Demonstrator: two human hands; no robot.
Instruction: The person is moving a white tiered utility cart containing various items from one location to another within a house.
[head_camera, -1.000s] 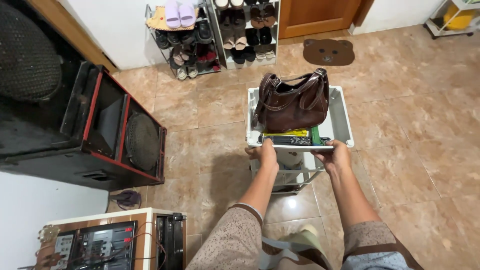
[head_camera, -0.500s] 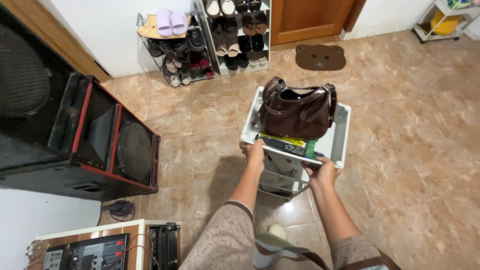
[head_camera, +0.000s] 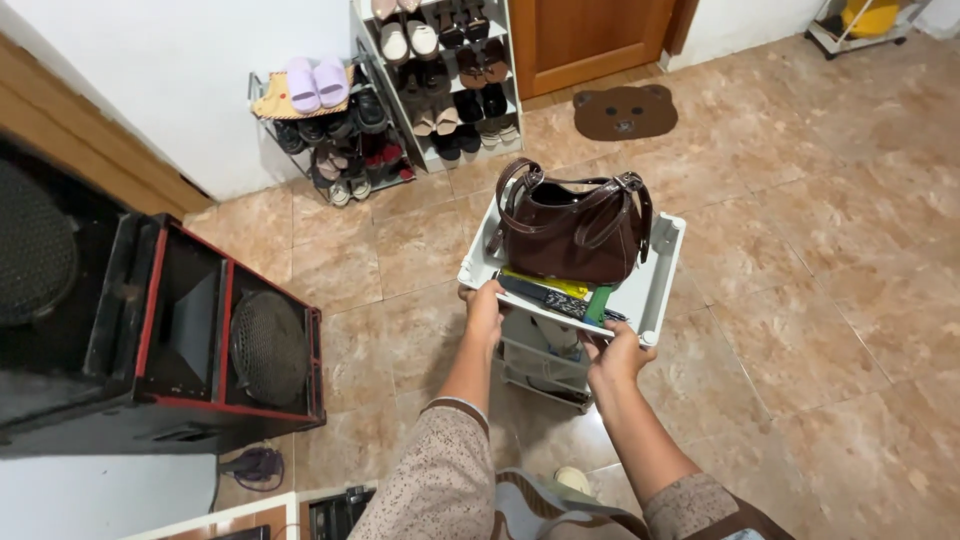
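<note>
White cart tray (head_camera: 655, 290), near edge gripped by left hand (head_camera: 484, 310) and right hand (head_camera: 615, 352).

**Speckled sleeves, bare forearms and hands**

Both arms come up from the bottom edge of the head view. Each upper arm is covered by a loose, beige-brown fabric sleeve (head_camera: 440, 480) with a fine dark speckle, ending near the elbow in a narrow, paler hem band. Below the hems the forearms are bare, with no watch or bracelet visible. The left hand (head_camera: 485, 312) and the right hand (head_camera: 612, 352) are bare too, without gloves; rings cannot be made out at this size. Between the sleeves hangs a garment panel (head_camera: 560, 505) in pale grey-green with cream and brown bands, possibly a patterned skirt or wrap.
</note>
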